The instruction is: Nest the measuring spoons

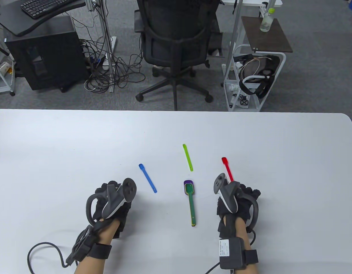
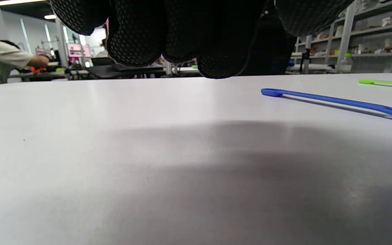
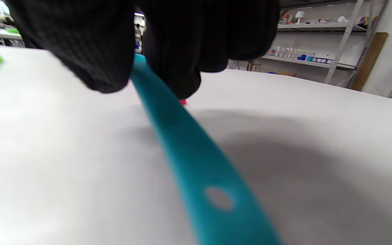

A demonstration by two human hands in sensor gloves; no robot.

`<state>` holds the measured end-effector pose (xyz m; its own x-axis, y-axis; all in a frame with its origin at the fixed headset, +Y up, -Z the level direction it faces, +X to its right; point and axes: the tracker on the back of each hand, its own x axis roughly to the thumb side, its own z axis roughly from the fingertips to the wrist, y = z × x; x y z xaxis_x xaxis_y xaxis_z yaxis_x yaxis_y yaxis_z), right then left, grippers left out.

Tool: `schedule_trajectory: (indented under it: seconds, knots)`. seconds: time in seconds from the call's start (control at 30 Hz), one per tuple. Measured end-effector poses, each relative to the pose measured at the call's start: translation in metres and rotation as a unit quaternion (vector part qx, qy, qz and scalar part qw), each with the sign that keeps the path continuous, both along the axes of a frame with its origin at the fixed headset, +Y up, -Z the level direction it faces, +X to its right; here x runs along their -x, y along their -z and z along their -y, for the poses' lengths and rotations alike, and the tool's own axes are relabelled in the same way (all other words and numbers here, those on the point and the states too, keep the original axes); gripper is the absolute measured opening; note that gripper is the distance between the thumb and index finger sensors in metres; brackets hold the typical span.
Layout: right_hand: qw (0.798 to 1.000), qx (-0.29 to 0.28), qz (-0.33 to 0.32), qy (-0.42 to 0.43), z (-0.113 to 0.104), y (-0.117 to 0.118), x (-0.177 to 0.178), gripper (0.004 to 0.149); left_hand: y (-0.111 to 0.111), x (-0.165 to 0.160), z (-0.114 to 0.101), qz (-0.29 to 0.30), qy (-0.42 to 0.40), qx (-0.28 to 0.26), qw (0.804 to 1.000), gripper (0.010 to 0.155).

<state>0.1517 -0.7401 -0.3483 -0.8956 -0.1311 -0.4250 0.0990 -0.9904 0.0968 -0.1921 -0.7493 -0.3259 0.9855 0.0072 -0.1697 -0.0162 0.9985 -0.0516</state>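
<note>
A stack of nested spoons [image 1: 191,201] lies at the table's middle front: a dark green spoon on top, a purple bowl [image 1: 188,182] under it. A blue spoon [image 1: 147,177], a lime green spoon [image 1: 187,157] and a red spoon [image 1: 227,169] lie loose on the table. My right hand [image 1: 244,194] rests over the red spoon's near end. In the right wrist view its fingers [image 3: 90,51] pinch a teal spoon [image 3: 196,160] by the handle, just above the table. My left hand [image 1: 111,197] rests on the table left of the blue spoon [image 2: 335,101], fingers curled and holding nothing.
The white table [image 1: 64,148] has its far edge in front of a black office chair [image 1: 176,42] and a white wire cart [image 1: 253,77]. The lime green spoon also shows in the left wrist view [image 2: 385,82].
</note>
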Motion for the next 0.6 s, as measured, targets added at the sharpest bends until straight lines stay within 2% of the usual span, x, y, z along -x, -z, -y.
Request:
schedule_trajectory:
  seconds: [0.13, 0.27, 0.4, 0.6]
  knots:
    - [0.999, -0.023, -0.037, -0.008, -0.016, -0.001, 0.026, 0.043, 0.001, -0.002, 0.000, 0.003, 0.004, 0.000, 1.000, 0.055]
    - [0.997, -0.027, -0.067, 0.025, -0.028, 0.000, 0.056, 0.043, 0.000, -0.002, 0.000, 0.005, 0.004, 0.004, 1.000, 0.055]
    - [0.996, -0.011, -0.078, 0.045, -0.026, 0.004, 0.078, 0.043, 0.000, -0.002, -0.002, 0.006, 0.002, 0.002, 1.000, 0.055]
    - [0.996, 0.013, -0.083, 0.029, -0.005, 0.012, 0.095, 0.043, 0.000, -0.003, -0.003, 0.010, 0.002, 0.002, 1.000, 0.056]
